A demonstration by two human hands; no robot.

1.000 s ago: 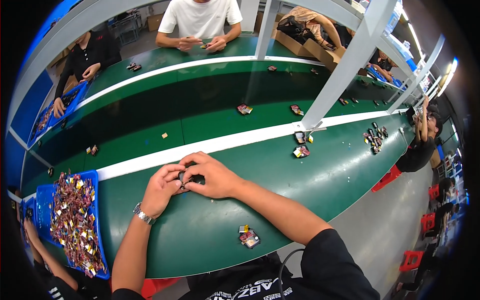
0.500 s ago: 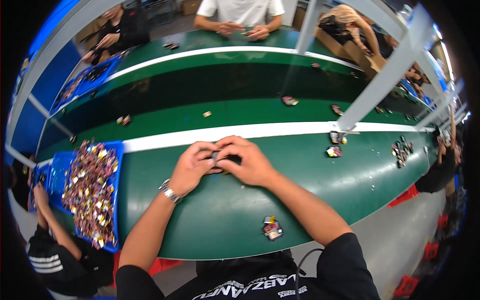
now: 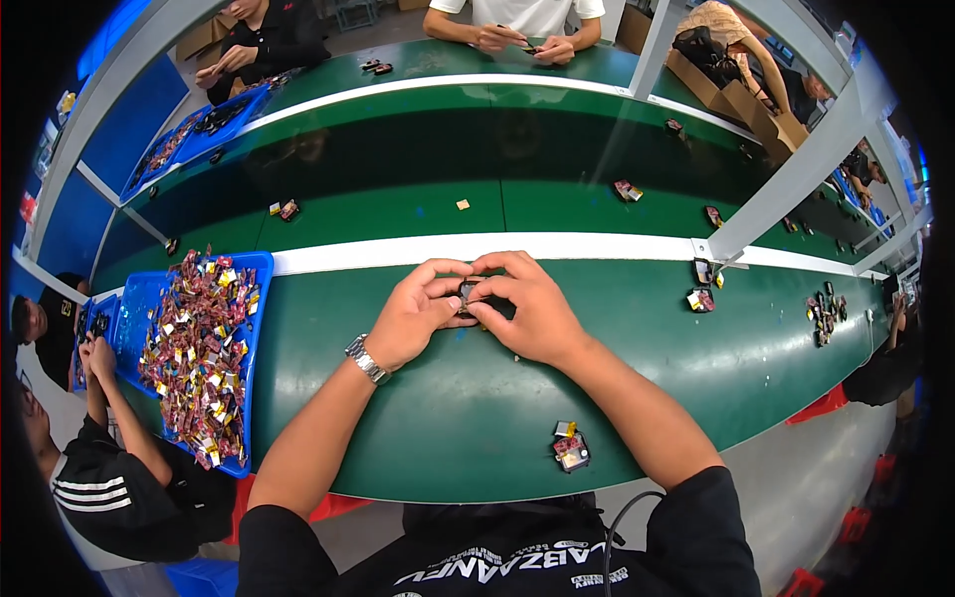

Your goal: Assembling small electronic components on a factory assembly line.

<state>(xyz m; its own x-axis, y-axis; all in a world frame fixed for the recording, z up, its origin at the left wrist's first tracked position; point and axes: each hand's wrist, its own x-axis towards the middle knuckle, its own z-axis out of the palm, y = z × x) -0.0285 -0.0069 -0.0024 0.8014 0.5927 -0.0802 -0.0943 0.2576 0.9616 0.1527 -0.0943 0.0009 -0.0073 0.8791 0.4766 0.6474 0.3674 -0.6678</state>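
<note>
Between my two hands, above the green work surface point(image 3: 398, 438), is a small dark plastic casing point(image 3: 467, 293), mostly covered by fingers. My left hand point(image 3: 410, 316), with a metal-band watch on its wrist, pinches one side of it. The fingers of my right hand point(image 3: 532, 310) are curled round the other side, thumb and fingertips against it. Whatever is inside the casing cannot be made out. Nearer to me, by the table's front edge, lies a small open black device point(image 3: 571, 453) with a reddish circuit board and a silver-and-yellow piece.
At left, a blue tray point(image 3: 134, 318) holds a heap of small circuit boards point(image 3: 204, 358) with batteries. A white strip point(image 3: 398, 251) runs beyond my hands, and a grey post point(image 3: 786, 179) rises at right. Further assemblies point(image 3: 826, 313) lie at far right. Several people work around the tables.
The whole view has shifted, so the table and tray appear further right. Both hands keep hold of the casing, with my right fingers slightly rearranged around it.
</note>
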